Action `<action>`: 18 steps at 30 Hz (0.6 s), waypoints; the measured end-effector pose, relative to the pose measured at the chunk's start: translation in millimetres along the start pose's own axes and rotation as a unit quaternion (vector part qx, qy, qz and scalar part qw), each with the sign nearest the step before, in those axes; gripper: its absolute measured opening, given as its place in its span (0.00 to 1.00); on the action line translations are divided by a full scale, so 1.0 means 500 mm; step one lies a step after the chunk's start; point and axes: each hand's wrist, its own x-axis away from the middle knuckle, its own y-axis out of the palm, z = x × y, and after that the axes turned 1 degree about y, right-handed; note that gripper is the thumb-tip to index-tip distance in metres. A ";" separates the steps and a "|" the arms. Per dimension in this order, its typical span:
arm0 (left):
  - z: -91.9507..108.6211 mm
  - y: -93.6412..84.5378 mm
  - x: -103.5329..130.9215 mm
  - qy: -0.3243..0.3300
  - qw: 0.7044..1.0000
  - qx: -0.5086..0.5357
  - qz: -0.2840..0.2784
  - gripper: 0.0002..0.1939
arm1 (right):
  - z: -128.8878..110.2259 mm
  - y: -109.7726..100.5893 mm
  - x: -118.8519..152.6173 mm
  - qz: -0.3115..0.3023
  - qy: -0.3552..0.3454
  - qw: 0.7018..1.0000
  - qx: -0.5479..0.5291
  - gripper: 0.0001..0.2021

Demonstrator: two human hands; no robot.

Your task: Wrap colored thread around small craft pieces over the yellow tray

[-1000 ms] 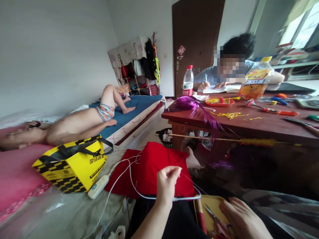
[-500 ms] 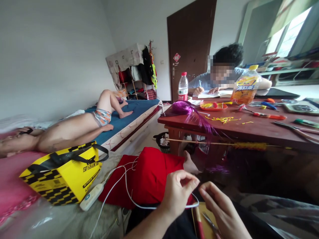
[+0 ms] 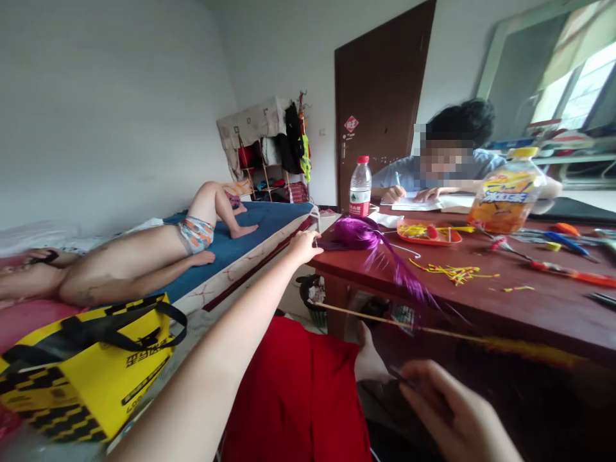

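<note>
My left hand is stretched out to the near left corner of the brown table. Its thumb and fingertips close around a small dark bit there, too small to name. Just right of them lies a bundle of shiny purple strands, some hanging over the table edge. Low in front of me, my right hand pinches a thin dark thing whose kind I cannot make out. Red cloth covers my lap between the arms. A thin stick with yellow fringe juts out below the tabletop.
On the table stand a red-capped water bottle and an orange drink bottle, near an orange tray and loose yellow pieces. A person writes across the table. Another lies on the bed. A yellow bag sits left.
My left hand has left my right hand and reached forward to the table corner. The right hand has shifted slightly. The white cord and scissors at my lap no longer show as before.
</note>
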 end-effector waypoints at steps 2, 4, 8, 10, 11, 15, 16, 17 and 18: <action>-0.022 0.004 -0.009 0.011 1.000 0.006 -0.028 0.14 | -0.044 -0.034 -0.107 -0.021 -0.047 0.992 0.116 0.10; -0.037 0.007 -0.010 0.022 0.999 0.017 -0.043 0.14 | -0.086 -0.047 -0.223 -0.046 -0.071 0.956 0.280 0.09; -0.045 0.007 -0.001 0.039 0.997 0.042 -0.042 0.13 | -0.117 -0.003 -0.405 -0.078 -0.076 0.924 0.367 0.11; -0.044 0.004 0.004 0.045 0.997 0.057 -0.040 0.15 | -0.110 0.029 -0.451 -0.101 -0.074 0.909 0.397 0.11; -0.043 0.001 0.006 0.048 0.996 0.065 -0.041 0.16 | -0.105 0.041 -0.464 -0.114 -0.071 0.901 0.412 0.10; -0.044 -0.007 0.010 0.061 0.993 0.092 -0.051 0.16 | -0.104 0.061 -0.476 -0.164 -0.051 0.864 0.473 0.10; -0.044 -0.007 0.010 0.064 0.992 0.097 -0.052 0.16 | -0.108 0.061 -0.474 -0.175 -0.050 0.855 0.485 0.10; -0.045 -0.007 0.009 0.067 0.991 0.101 -0.053 0.16 | -0.114 0.060 -0.473 -0.185 -0.051 0.847 0.495 0.10; -0.045 -0.007 0.009 0.070 0.991 0.105 -0.053 0.16 | -0.118 0.059 -0.471 -0.193 -0.053 0.841 0.504 0.10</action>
